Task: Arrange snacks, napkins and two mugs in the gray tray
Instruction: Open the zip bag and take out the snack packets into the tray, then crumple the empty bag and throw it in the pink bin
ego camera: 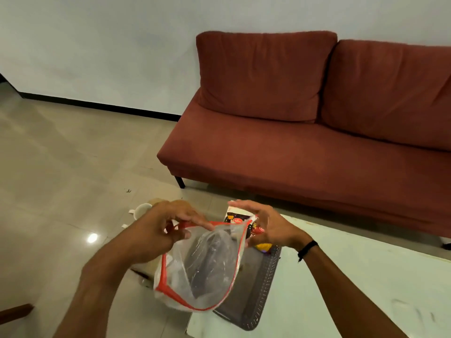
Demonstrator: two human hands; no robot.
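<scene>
Gray tray (pixel 258 289): dark, with perforated walls, lying on the near left corner of the white table (pixel 353 276); most of its floor shows bare, and its left part is hidden behind the bag.
Plastic bag (pixel 202 267): clear with a red zip edge, held up in the air in front of the tray, mouth partly spread; something dark is inside, too blurred to name.
Left hand (pixel 168 224): fingers curled, thumb and fingertips pinching the bag's red edge at its upper left.
Right hand (pixel 264 224): fingers spread and half open, palm against the bag's upper right edge; whether it truly grips the bag or the packet behind it, I cannot tell. A black band sits on the wrist.
Snack packets (pixel 238 218): dark and red wrappers standing at the tray's far end, just behind the right hand; a yellow one shows below the palm.
Mug (pixel 142 210): white, on the floor left of the table, partly hidden by the left hand.
Sofa (pixel 305 132): red, against the wall beyond the table.
</scene>
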